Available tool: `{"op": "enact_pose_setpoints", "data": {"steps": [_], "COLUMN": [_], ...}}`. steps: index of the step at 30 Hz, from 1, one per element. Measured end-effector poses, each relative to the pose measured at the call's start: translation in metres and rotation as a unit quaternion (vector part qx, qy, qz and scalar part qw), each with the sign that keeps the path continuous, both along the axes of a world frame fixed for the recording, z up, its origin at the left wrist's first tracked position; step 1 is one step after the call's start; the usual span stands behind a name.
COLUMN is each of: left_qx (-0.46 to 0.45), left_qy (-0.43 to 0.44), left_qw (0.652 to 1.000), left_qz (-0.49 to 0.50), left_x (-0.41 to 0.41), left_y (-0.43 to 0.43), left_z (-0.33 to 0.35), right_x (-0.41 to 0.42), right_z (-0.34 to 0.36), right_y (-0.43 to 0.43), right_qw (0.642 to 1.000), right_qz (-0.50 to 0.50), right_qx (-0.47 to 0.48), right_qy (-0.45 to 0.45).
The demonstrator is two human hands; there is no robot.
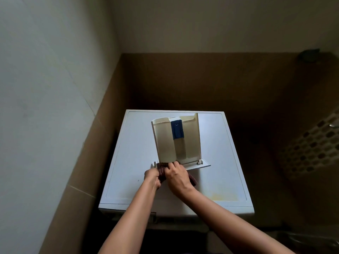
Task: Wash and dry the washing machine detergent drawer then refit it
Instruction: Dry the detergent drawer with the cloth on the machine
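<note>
Two grips meet at mid-frame: left grip (151,177) and right grip (177,176) both curl around a dark red cloth (162,171) at the near-left corner of the cream detergent drawer (165,140), which rests atop the washing machine (220,180)

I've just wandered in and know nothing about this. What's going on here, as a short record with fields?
place: top of a white washing machine, in a corner with brown lower walls
drawer: cream detergent drawer on the machine top, compartments facing the camera, front panel at the near end
insert: blue insert in the middle compartment
cloth: dark reddish cloth at the drawer's near left corner
left hand: grips the cloth
right hand: holds the cloth against the drawer
stage: wiping; drawer not yet refitted
</note>
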State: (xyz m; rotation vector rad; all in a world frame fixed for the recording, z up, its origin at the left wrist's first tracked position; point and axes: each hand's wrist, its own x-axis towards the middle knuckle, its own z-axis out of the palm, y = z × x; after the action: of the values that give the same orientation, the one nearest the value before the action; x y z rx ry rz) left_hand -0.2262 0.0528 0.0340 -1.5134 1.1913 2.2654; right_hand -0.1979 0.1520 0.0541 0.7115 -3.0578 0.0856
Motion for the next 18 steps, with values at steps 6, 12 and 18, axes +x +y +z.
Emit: {"op": "enact_pose_setpoints", "data": {"steps": [6,12,18], "left_qx": [-0.037,-0.052,-0.06], "left_qy": [-0.013,-0.013,0.011], "left_qw": [0.998,0.995,0.989], "left_qz": [-0.043,-0.081,-0.131], "left_x": [-0.003,-0.014,-0.023], "left_y": [-0.008,-0.018,-0.03], "left_z": [0.004,0.01,0.031], "right_x": [-0.013,-0.027,-0.031], "right_z": [0.001,0.009,0.02], "right_y": [0.043,0.081,0.07], "right_qw": [0.997,0.996,0.998], "right_qz": [0.013,-0.023,-0.023], "right_qx": [0.013,0.043,-0.001], "right_qy": [0.08,0.08,0.064]}}
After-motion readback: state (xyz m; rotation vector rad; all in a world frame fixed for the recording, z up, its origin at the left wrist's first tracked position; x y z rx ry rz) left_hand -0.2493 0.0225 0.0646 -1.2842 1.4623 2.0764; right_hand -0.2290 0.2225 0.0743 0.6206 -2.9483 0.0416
